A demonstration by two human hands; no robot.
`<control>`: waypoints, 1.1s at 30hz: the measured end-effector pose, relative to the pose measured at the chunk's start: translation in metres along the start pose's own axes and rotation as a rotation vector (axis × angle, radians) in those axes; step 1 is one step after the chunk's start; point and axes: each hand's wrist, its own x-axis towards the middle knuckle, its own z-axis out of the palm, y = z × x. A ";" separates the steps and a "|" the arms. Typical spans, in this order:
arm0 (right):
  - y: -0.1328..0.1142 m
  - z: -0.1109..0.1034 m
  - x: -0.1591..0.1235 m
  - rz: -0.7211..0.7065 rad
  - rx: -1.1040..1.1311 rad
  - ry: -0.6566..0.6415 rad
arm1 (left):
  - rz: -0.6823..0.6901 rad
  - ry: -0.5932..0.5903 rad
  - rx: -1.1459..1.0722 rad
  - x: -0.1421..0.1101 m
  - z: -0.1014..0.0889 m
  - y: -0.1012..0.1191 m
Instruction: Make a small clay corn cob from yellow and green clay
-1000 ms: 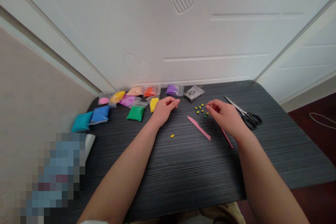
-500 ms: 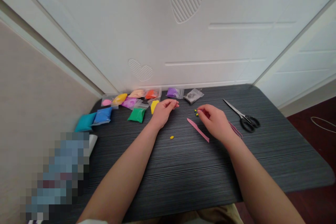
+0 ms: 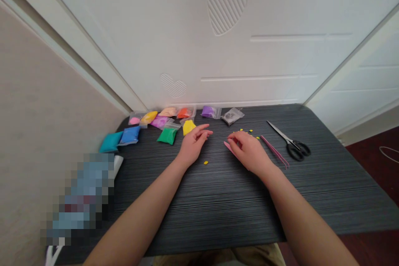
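My left hand (image 3: 192, 146) hovers over the dark table beside the yellow clay bag (image 3: 188, 126). Its fingers are stretched out and parted, with nothing visible in them. Facing it, my right hand (image 3: 247, 149) has its fingertips curled together in a pinch; whatever they hold is hidden. Under the right hand lies a pink plastic clay knife (image 3: 227, 145), partly covered. Several small yellow-green clay bits (image 3: 251, 131) lie just beyond the right hand. A single yellow clay piece (image 3: 205, 162) rests between the two forearms. Pink tweezers (image 3: 274, 151) lie to the right of my right hand.
Black-handled scissors (image 3: 289, 141) lie at the right. Along the back are bags of purple (image 3: 207, 111), grey (image 3: 232, 116), orange (image 3: 184, 113) and green clay (image 3: 167, 135). Blue bags (image 3: 129, 135) sit at the left, near a blurred-out item (image 3: 84, 193). A white panel (image 3: 174, 41) rises behind the table.
My right hand has shifted left and over the pink knife, uncovering the tweezers and more clay bits. My left hand's fingers have spread apart. The view has shifted slightly.
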 end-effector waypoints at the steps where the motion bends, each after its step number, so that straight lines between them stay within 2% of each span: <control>1: -0.002 0.000 -0.001 -0.006 -0.002 -0.008 | -0.006 0.003 -0.013 -0.005 -0.001 0.000; 9: -0.017 0.006 -0.005 -0.053 -0.036 -0.108 | -0.089 -0.038 -0.060 -0.030 -0.009 0.005; 13: -0.016 0.011 -0.005 -0.066 -0.081 -0.139 | -0.117 -0.032 -0.062 -0.029 -0.010 0.005; 19: -0.007 0.009 0.000 -0.033 -0.252 -0.143 | -0.073 -0.017 0.064 -0.029 -0.011 0.002; 24: -0.004 0.010 0.002 -0.020 -0.310 -0.190 | -0.086 -0.037 0.040 -0.029 -0.012 -0.002; 33: -0.004 0.011 0.000 0.046 -0.386 -0.144 | -0.109 -0.045 0.051 -0.029 -0.015 0.003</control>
